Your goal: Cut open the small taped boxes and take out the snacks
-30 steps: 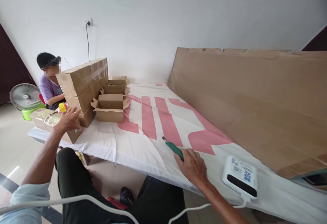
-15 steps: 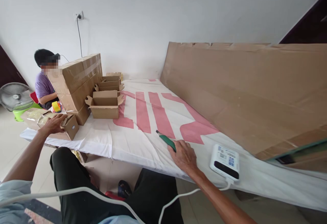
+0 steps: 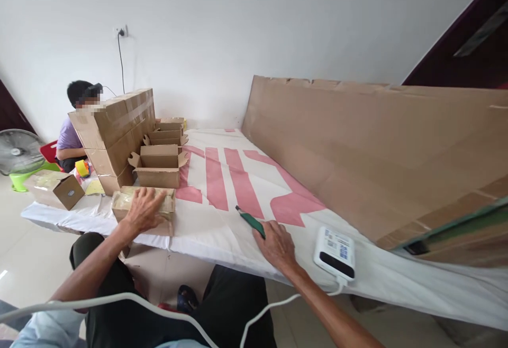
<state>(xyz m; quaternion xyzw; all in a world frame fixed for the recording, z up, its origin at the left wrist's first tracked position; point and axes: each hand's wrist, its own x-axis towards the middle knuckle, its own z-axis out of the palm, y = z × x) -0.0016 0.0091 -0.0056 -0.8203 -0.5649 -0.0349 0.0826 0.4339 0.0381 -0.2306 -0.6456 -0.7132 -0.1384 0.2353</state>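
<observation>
A bench point(image 3: 198, 223) is covered by a white cloth printed with broad pink strokes. Beyond the fingers, the room is closed off by a pale wall point(image 3: 206, 36) in which one black plug point(image 3: 121, 32) is seated. Far to the left of the left fingers, one grey round fan point(image 3: 18, 151) is seen beside a bright green plastic stool point(image 3: 19, 179), and a co-worker in a purple top point(image 3: 69, 136) is partly hidden by stacked boxes.

A brown cardboard box sealed with clear tape point(image 3: 165, 220) lies directly under the fingers of the left hand point(image 3: 143, 209), which are laid slightly spread on its top; whether it is also pinched cannot be told. A green-handled cutter with a dark tip point(image 3: 253, 225) is held in the curled fingers of the right hand point(image 3: 277, 245), its tip pointed ahead and leftward.

One other taped brown box point(image 3: 55, 188) is set left of the left fingers, with one yellow tape roll point(image 3: 82, 168) behind it. Beyond those fingers, a stack of brown cardboard boxes point(image 3: 115, 136) is piled three high, and two open flapped cartons point(image 3: 156, 171) are plainly seen. One white device with a black panel point(image 3: 335, 253) is placed right of the right fingers, and one large brown cardboard panel point(image 3: 349, 157) is stood beyond them.
</observation>
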